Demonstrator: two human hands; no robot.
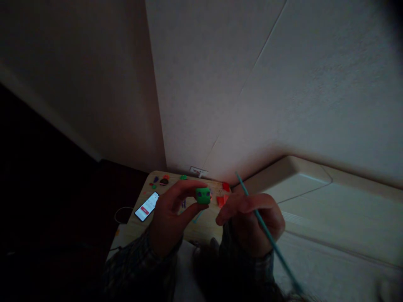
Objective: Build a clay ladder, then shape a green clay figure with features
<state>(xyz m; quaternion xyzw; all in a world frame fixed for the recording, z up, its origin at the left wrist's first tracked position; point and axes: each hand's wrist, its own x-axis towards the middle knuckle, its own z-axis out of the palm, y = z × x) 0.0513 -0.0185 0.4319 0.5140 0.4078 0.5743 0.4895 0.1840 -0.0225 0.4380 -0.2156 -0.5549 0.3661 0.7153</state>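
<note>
Between the thumb and fingers of my left hand (170,214) is a small green clay head (203,195) with dark purple eye spots, raised above a little wooden table. My right hand (255,222) is closed around a long thin teal stick (270,238), possibly a modelling tool. Its upper tip points up and away, and its thicker lower end runs toward the bottom right. The stick and the green head are apart. Part of the tabletop is hidden behind both hands.
On the wooden table (176,228) lie a lit phone (147,206), a dark round piece (164,182), green bits (183,177) and red pieces (221,201). A pale wall (226,105) rises behind. A cream headboard-like panel (302,188) stands to the right.
</note>
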